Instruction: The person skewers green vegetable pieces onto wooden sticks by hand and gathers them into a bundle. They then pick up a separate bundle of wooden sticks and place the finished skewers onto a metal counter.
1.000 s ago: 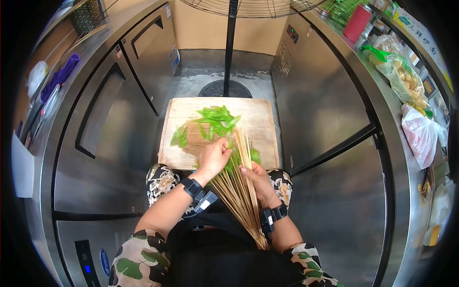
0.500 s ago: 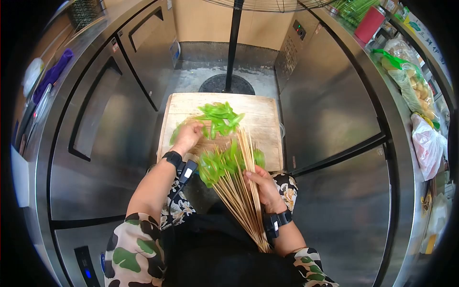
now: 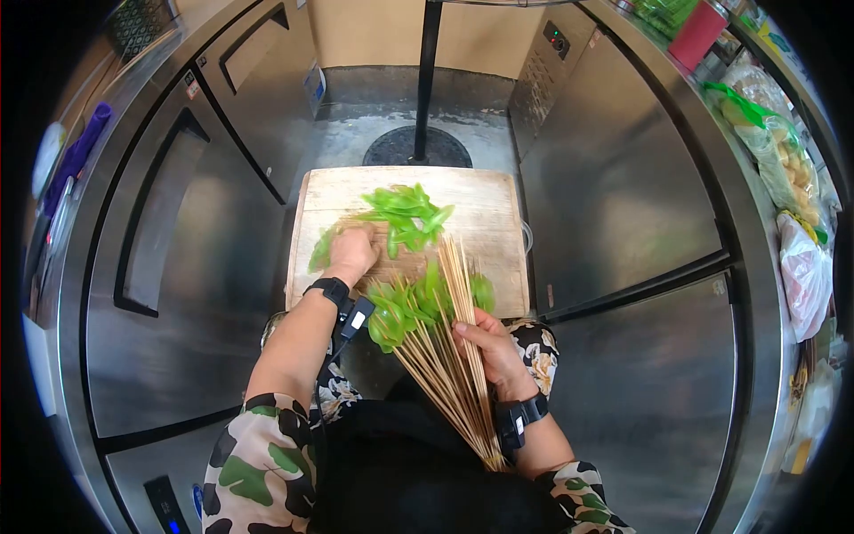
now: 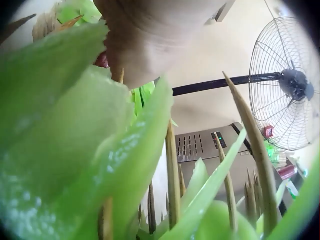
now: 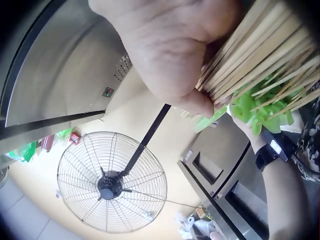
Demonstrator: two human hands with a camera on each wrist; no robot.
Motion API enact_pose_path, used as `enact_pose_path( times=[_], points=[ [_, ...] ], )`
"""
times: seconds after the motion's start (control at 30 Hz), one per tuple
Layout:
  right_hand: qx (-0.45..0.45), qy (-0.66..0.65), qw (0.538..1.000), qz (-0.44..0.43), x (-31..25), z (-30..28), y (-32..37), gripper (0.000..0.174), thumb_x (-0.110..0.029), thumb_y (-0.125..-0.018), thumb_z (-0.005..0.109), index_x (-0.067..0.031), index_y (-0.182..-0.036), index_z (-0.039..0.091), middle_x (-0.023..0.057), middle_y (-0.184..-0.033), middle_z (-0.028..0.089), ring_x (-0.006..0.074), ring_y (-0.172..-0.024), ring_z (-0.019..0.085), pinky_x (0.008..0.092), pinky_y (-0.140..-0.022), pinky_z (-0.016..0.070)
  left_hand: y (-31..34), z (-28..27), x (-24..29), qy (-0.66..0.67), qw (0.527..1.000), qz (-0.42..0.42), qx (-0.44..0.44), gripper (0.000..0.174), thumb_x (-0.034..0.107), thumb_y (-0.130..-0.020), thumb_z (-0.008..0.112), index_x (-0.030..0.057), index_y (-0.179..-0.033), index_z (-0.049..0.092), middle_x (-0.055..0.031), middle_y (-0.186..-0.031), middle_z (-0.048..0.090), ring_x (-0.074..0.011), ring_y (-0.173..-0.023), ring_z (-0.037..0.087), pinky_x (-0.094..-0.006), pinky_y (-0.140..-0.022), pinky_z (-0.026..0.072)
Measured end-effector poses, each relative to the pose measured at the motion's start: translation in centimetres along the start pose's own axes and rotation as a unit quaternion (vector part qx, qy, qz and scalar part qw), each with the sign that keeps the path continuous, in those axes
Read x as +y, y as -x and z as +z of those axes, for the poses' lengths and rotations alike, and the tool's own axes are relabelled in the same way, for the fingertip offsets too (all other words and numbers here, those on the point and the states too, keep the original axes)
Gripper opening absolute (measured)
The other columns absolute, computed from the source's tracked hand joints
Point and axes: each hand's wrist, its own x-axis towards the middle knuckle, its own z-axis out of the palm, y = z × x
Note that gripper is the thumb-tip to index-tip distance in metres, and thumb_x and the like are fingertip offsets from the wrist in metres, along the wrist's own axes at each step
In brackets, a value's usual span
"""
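Note:
My right hand (image 3: 492,351) grips a bundle of bamboo skewers (image 3: 467,307), thumb laid across them, tips pointing away from me. Beside that bundle, more skewers (image 3: 436,365) fan out over my lap, carrying thin, translucent green vegetable slices (image 3: 391,311) near their tips. My left hand (image 3: 354,252) is down at the left part of the wooden cutting board (image 3: 485,205), by a few loose green slices (image 3: 322,251); its fingertips are hidden under the hand. A larger heap of loose slices (image 3: 405,214) lies at the middle of the board. Close up, the left wrist view shows skewered slices (image 4: 135,155) and pointed skewer tips (image 4: 250,135).
Steel cabinets (image 3: 614,160) flank me on both sides. Behind the board stands a fan's black pole (image 3: 425,89) on a round base (image 3: 382,151). Bags (image 3: 805,276) and a red bottle (image 3: 698,36) sit on the right counter; a purple item (image 3: 84,147) lies on the left one.
My left hand has moved from the skewer tips leftward to the loose slices on the board, uncovering the skewered slices. My right hand keeps its grip on the skewers.

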Motion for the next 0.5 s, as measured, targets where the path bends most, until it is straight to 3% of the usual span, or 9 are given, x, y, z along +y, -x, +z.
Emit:
enact_pose_path(
  times=[0.23, 0.33, 0.5],
  points=[
    [-0.002, 0.008, 1.0, 0.001, 0.3, -0.4, 0.0, 0.015, -0.008, -0.082, 0.06, -0.0049, -0.096, 0.059, -0.0039, -0.071, 0.057, 0.0032, -0.059, 0.05, 0.0166, -0.055, 0.0414, 0.3, 0.6, -1.7, 0.014, 0.999, 0.037, 0.036, 0.032, 0.023, -0.074, 0.059, 0.0033, -0.1, 0.056, -0.0205, -0.093, 0.061, -0.0347, -0.088, 0.059, -0.0421, -0.078, 0.0462],
    [0.009, 0.001, 1.0, 0.005, 0.2, -0.1, 0.1, 0.015, -0.007, -0.081, 0.06, -0.0052, -0.096, 0.059, -0.0038, -0.07, 0.056, 0.0034, -0.058, 0.05, 0.0168, -0.054, 0.0414, 1.2, 0.1, -1.0, 0.0, 1.0, -0.006, -0.004, 0.036, 0.024, -0.074, 0.063, 0.0022, -0.101, 0.054, -0.0216, -0.092, 0.061, -0.0358, -0.088, 0.058, -0.0411, -0.079, 0.0457],
    [0.002, 0.011, 1.0, 0.01, 0.4, -0.2, 0.0, 0.015, -0.006, -0.081, 0.06, -0.006, -0.097, 0.06, -0.0032, -0.071, 0.057, 0.0042, -0.059, 0.051, 0.017, -0.054, 0.0415, 0.6, 1.3, -1.1, -0.015, 0.998, -0.057, 0.004, 0.041, 0.031, -0.071, 0.067, 0.0015, -0.099, 0.057, -0.0196, -0.094, 0.061, -0.0347, -0.088, 0.059, -0.041, -0.079, 0.0466]
  ],
)
